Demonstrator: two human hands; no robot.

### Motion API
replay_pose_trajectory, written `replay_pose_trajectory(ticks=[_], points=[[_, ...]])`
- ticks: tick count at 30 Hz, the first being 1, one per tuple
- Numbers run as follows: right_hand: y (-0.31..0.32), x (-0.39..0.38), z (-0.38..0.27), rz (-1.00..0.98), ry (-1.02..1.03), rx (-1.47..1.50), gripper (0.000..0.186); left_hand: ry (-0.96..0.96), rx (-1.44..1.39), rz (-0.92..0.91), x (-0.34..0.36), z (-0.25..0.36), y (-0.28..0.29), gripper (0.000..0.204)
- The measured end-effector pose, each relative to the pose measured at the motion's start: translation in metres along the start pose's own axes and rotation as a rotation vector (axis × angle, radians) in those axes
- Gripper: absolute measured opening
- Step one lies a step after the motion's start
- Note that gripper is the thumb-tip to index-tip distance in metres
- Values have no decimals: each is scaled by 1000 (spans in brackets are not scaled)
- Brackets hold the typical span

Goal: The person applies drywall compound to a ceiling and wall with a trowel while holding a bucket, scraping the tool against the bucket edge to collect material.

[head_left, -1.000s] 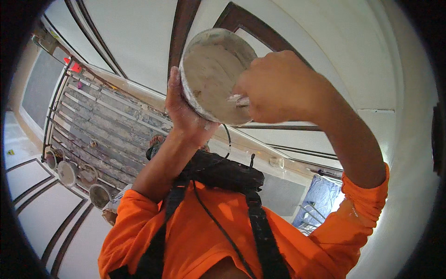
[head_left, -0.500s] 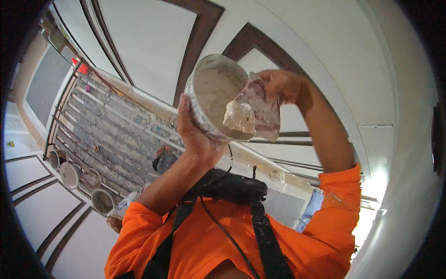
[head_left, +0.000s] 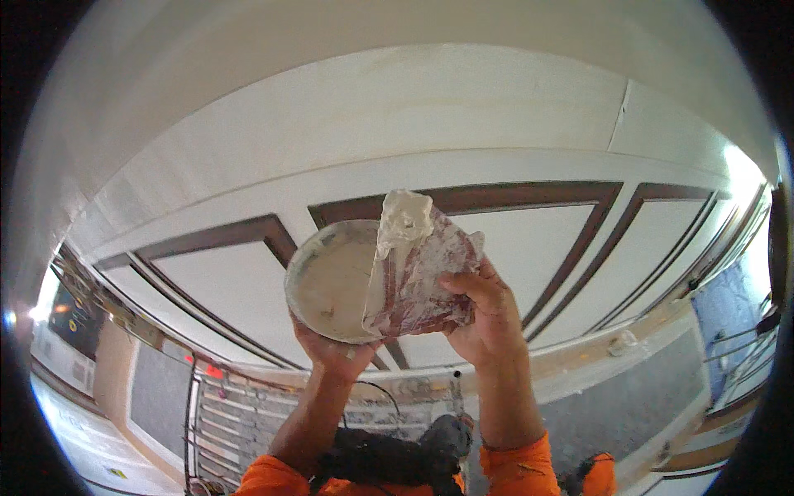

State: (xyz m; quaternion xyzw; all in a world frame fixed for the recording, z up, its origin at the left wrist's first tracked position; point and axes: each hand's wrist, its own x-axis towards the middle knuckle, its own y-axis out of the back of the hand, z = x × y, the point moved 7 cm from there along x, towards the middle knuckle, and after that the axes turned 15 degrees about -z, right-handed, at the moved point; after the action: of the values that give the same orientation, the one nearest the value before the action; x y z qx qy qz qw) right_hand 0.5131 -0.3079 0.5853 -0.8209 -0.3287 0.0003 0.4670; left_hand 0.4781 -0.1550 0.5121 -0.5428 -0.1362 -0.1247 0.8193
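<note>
My left hand (head_left: 337, 354) supports a round tub (head_left: 291, 285) from beneath, its fingers wrapped round the lower side. Pale, creamy filler (head_left: 331, 277) coats the inside of the tub. In my right hand (head_left: 490, 318) is a flat, reddish spreader (head_left: 434, 285), gripped at its right edge with the thumb on its face. The spreader is smeared with white, and a thick lump of filler (head_left: 404, 217) sits on its upper left corner. It overlaps the right part of the tub and hides that side's rim.
Ahead stands a white wall (head_left: 529, 240) with dark brown panel mouldings, meeting a pale curved surface (head_left: 397, 91) above. A slatted platform with metal rails (head_left: 227, 430) lies below left. At the right is a blue sheet (head_left: 719, 314) beside some rails. Grey floor (head_left: 628, 405) shows far below.
My view has swung round, bringing the wall level ahead. The spreader has turned so its smeared face shows, with the filler lump now at its upper corner. Both hands keep their holds.
</note>
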Motion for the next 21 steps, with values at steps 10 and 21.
replay_pose_trajectory(ticks=[10, 21], points=[[7, 1, -52, -95, 133, -117, 32, 19, 33, -120, 21, -41, -13, 80], [-34, 26, -63, -141, -174, -980, 33, -260, -176, -24, 21, 20, -46, 76]])
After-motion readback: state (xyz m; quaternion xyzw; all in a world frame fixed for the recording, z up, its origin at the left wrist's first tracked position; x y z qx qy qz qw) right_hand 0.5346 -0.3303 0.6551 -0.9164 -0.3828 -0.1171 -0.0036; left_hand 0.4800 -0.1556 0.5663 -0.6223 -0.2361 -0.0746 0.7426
